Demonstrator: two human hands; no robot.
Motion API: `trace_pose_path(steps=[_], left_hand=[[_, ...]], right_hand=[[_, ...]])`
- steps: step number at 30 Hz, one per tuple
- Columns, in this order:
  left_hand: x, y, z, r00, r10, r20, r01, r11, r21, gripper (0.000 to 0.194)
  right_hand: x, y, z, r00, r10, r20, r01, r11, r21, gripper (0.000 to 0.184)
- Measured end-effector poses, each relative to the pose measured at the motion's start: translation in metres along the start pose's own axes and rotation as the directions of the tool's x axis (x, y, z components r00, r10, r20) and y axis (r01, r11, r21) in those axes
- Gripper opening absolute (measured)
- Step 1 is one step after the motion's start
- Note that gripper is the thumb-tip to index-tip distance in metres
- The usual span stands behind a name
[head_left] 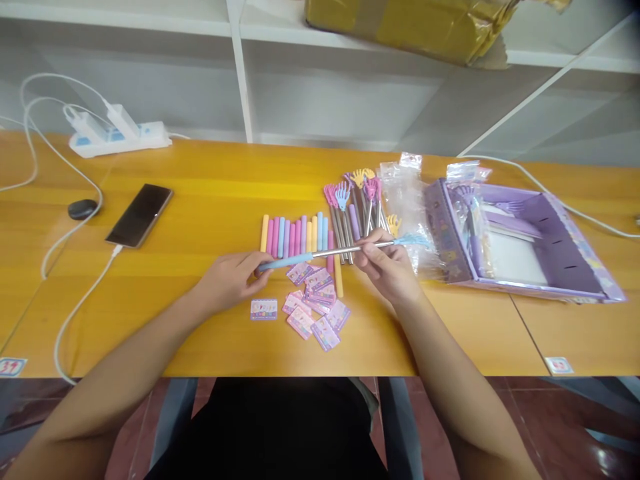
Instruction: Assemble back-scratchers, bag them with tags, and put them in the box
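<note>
Left of the purple cardboard box (453, 233), the left hand (233, 281) pinches the soft-looking grip and the right hand (385, 263) the slim, likely stiff rod of a light blue-handled, metal-shafted hand-shaped scratcher (287, 261).

One blue-handled rod (287, 261) — one phone (140, 215) — one purple box (583, 243).

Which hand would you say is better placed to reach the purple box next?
Probably the right hand: it is closer to the purple box, pinching the metal rod. The left hand is farther off, holding the blue handle.
</note>
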State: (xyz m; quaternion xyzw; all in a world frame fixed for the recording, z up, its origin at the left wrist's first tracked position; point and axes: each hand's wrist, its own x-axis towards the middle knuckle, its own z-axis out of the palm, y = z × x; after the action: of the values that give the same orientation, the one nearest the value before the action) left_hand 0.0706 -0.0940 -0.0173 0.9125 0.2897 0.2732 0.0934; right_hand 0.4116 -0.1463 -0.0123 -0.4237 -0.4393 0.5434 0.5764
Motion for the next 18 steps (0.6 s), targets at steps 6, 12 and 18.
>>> trace_pose_path(steps=[6, 12, 18], left_hand=[[-0.0011, -0.0001, 0.0001, 1.000, -0.015, 0.002, 0.015, 0.997, -0.074, 0.024], [-0.0033, 0.0029, 0.0035, 0.993, -0.121, 0.020, 0.122, 0.972, -0.200, 0.024], [-0.0034, 0.0051, 0.0037, 0.992, -0.124, 0.003, 0.122, 0.969, -0.213, 0.020]], right_hand=[[-0.0001, -0.0023, -0.0039, 1.000, -0.005, -0.010, 0.005, 1.000, -0.025, 0.035], [0.0004, 0.0008, -0.0048, 1.000, -0.005, -0.016, 0.005, 1.000, -0.030, 0.035], [0.0016, 0.0036, -0.0079, 1.000, -0.007, -0.012, 0.007, 0.999, -0.042, 0.034]])
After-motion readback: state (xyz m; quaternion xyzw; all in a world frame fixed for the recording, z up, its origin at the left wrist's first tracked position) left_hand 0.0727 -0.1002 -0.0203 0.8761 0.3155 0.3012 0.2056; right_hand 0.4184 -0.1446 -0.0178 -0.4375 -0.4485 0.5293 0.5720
